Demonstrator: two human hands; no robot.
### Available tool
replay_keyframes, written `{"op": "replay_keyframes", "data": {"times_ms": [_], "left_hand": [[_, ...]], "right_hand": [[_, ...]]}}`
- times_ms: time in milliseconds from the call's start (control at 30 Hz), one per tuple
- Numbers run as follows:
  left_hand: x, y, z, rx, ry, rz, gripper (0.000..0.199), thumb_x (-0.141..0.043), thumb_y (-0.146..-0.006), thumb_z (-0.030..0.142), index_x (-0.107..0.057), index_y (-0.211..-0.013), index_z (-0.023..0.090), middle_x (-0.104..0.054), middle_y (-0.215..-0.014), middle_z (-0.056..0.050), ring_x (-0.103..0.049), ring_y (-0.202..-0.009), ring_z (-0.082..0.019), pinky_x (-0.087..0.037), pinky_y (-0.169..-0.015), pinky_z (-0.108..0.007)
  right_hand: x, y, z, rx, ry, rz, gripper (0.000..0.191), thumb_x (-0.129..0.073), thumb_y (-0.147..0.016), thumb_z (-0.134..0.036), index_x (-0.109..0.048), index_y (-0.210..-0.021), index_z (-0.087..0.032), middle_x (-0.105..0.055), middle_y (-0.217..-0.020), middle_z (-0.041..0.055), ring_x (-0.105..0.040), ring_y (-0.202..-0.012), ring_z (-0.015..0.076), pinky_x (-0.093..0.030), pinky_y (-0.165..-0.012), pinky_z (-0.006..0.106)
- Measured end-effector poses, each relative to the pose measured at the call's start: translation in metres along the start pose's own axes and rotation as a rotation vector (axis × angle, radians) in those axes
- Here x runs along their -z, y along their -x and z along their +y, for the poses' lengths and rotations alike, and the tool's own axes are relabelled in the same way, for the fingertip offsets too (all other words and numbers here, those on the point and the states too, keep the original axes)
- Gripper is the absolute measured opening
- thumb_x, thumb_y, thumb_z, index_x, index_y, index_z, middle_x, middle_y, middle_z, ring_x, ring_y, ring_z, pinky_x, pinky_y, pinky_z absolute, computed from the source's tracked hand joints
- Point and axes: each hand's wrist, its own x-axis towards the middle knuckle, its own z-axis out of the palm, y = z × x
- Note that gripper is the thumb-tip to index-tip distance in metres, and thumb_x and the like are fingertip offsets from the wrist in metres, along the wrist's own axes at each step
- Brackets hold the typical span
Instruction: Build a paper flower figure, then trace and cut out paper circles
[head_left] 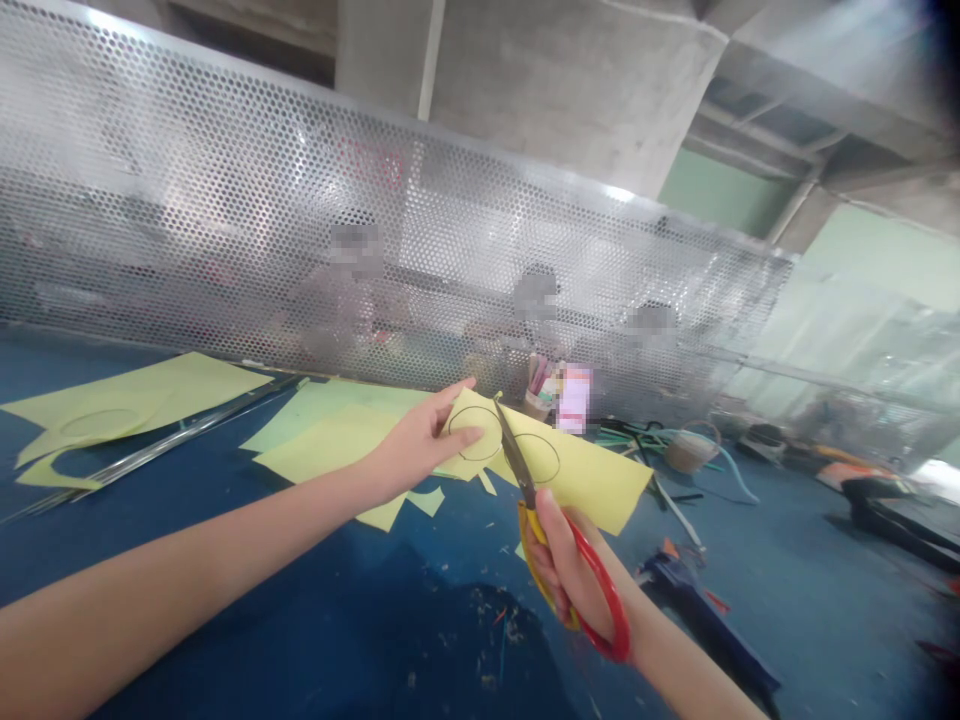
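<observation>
My left hand (424, 440) pinches the left end of a yellow sheet of paper (596, 475), with the thumb lying on top. Two circles are drawn on this sheet in dark line. In my right hand (566, 560) is a pair of scissors (611, 605) with red and yellow handles, fingers wrapped through the loops. The blades lie over the sheet between the two circles, their tips near its far edge. Beneath and left of my left hand, more yellow sheets (322, 440) and small paper offcuts (426, 500) lie on the blue table (300, 620).
A perforated metal screen (247, 220) runs along the table's back, with people blurred behind it. Thin metal rods (187, 430) and a sheet with a circle (150, 395) lie left. At right are a blue glue gun (705, 620), a cup (688, 452) and tangled strips.
</observation>
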Motion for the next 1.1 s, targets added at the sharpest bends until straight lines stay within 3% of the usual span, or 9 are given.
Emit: {"op": "replay_keyframes", "data": {"times_ms": [300, 667, 833, 933, 1100], "left_hand": [[0.002, 0.0, 0.001, 0.019, -0.005, -0.002, 0.068, -0.058, -0.082, 0.033, -0.025, -0.14, 0.025, -0.059, -0.121, -0.006, -0.058, -0.104, -0.024, -0.046, -0.088, -0.038], [0.0, -0.001, 0.001, 0.052, 0.063, 0.033, 0.067, -0.061, -0.08, 0.029, -0.029, -0.138, 0.023, -0.061, -0.118, -0.007, -0.058, -0.104, -0.025, -0.046, -0.089, -0.039], [-0.005, -0.001, -0.006, 0.151, 0.297, 0.117, 0.057, -0.065, -0.076, 0.031, -0.044, -0.128, 0.021, -0.065, -0.109, -0.009, -0.065, -0.086, -0.024, -0.052, -0.074, -0.038], [-0.011, 0.0, -0.007, 0.253, 0.449, 0.162, 0.051, -0.07, -0.073, 0.028, -0.05, -0.119, 0.019, -0.065, -0.107, -0.009, -0.065, -0.086, -0.021, -0.053, -0.07, -0.032], [-0.018, 0.002, -0.004, 0.385, 0.536, 0.228, 0.044, -0.075, -0.066, 0.016, -0.055, -0.105, 0.016, -0.069, -0.09, -0.006, -0.065, -0.07, -0.013, -0.051, -0.061, -0.02]], "right_hand": [[0.001, -0.002, 0.006, 0.01, 0.007, -0.03, 0.054, -0.031, -0.079, -0.069, -0.031, -0.053, -0.022, -0.027, -0.038, -0.0082, -0.029, -0.026, 0.0053, -0.027, -0.027, 0.019], [-0.003, 0.002, -0.003, -0.023, 0.023, 0.02, 0.055, -0.03, -0.079, -0.07, -0.031, -0.053, -0.022, -0.026, -0.037, -0.0085, -0.027, -0.025, 0.0052, -0.025, -0.026, 0.019], [-0.003, 0.002, 0.0, -0.019, 0.01, 0.016, 0.057, -0.028, -0.079, -0.071, -0.031, -0.05, -0.021, -0.024, -0.034, -0.0086, -0.026, -0.024, 0.0053, -0.026, -0.026, 0.018], [-0.004, 0.0, 0.004, 0.0, -0.031, -0.003, 0.058, -0.03, -0.078, -0.071, -0.029, -0.049, -0.021, -0.022, -0.034, -0.009, -0.026, -0.023, 0.0052, -0.023, -0.026, 0.018], [-0.004, -0.007, 0.012, 0.029, -0.07, -0.004, 0.057, -0.031, -0.079, -0.07, -0.032, -0.05, -0.021, -0.028, -0.034, -0.0081, -0.029, -0.024, 0.0056, -0.024, -0.027, 0.018]]}}
